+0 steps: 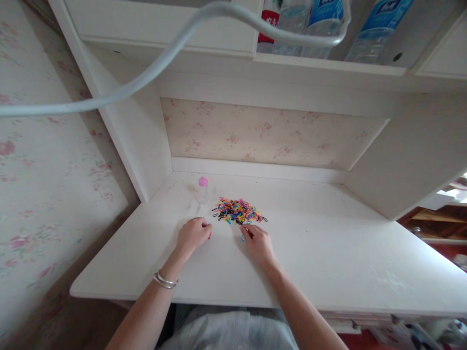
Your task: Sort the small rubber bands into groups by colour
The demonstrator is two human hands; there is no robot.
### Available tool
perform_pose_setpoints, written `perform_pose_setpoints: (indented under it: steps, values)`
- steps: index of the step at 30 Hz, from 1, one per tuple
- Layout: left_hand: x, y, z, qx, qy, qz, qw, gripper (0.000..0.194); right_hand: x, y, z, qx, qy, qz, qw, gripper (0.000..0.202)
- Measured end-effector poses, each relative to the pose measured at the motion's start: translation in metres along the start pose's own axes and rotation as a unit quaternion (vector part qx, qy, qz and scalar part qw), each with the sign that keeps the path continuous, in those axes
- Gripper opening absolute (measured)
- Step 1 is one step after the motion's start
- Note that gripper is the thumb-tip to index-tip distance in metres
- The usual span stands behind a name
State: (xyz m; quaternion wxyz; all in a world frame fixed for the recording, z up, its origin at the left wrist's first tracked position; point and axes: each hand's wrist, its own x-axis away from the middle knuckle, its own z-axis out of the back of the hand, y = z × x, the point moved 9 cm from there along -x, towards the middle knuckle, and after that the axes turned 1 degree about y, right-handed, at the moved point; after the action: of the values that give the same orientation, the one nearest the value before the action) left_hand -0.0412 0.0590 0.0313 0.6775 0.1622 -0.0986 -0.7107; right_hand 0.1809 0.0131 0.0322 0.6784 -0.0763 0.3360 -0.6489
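A pile of small multicoloured elastic bands (239, 211) lies on the white desk (328, 262). My left hand (194, 232) is closed at the pile's lower left, beside a tiny red piece (209, 236); what its fingers hold, if anything, is hidden. At the near edge of the pile, my right hand (257, 240) has thumb and forefinger pinched together, and whatever is between them is too small to name. A small light blue piece (242, 238) lies by that thumb. Behind my left hand stands a small clear bottle with a pink top (203, 183).
White side panels and a shelf (292, 78) enclose the back of the desk. Plastic bottles (324, 24) stand in the shelf above. A thick pale cable (160, 65) crosses the upper view. Patterned wallpaper (32, 194) is at the left.
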Motion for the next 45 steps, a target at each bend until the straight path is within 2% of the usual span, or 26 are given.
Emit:
perform_pose_setpoints:
  steps: [6,10,12,15,19,22,27,30,35,39,41,45]
  values:
    - [0.0,0.001,0.004,0.004,0.027,0.001,1.0,0.02,0.021,-0.034,-0.021,0.114,-0.071,0.025,0.991,0.04]
    - [0.001,0.002,0.004,0.002,0.027,0.001,1.0,0.02,0.016,-0.04,-0.027,0.131,-0.101,0.035,0.986,0.039]
    - [0.001,0.002,0.003,0.003,0.027,0.001,1.0,0.021,0.007,-0.033,-0.023,0.113,-0.098,0.026,0.988,0.036]
    - [0.001,0.002,0.002,0.008,0.026,-0.002,1.0,0.02,-0.012,-0.009,-0.01,0.111,-0.074,-0.027,0.991,0.035]
    - [0.002,0.006,0.002,0.017,0.032,-0.025,0.999,0.019,-0.032,0.014,-0.008,0.142,-0.089,-0.059,0.984,0.031]
    - [0.006,0.019,0.004,0.029,0.036,-0.072,0.996,0.017,-0.039,0.017,-0.014,0.14,-0.101,-0.051,0.984,0.028]
    - [0.018,0.05,0.006,0.059,0.032,-0.187,0.98,0.014,-0.042,0.02,-0.018,0.123,-0.096,-0.058,0.986,0.026]
    - [0.02,0.057,0.008,0.072,0.036,-0.221,0.972,0.014,-0.045,0.025,-0.015,0.106,-0.085,-0.067,0.988,0.027]
    - [0.018,0.052,0.009,0.085,0.055,-0.221,0.97,0.016,-0.043,0.041,-0.009,0.069,-0.077,-0.084,0.991,0.031]
    - [0.014,0.045,0.013,0.095,0.077,-0.195,0.973,0.015,-0.035,0.053,0.003,0.036,-0.073,-0.104,0.991,0.033]
    - [0.009,0.032,0.02,0.1,0.102,-0.16,0.977,0.016,-0.027,0.059,0.012,0.026,-0.075,-0.118,0.99,0.034]
    - [-0.004,-0.005,0.036,0.106,0.164,-0.064,0.979,0.022,-0.007,0.071,0.026,0.021,-0.096,-0.145,0.985,0.031]
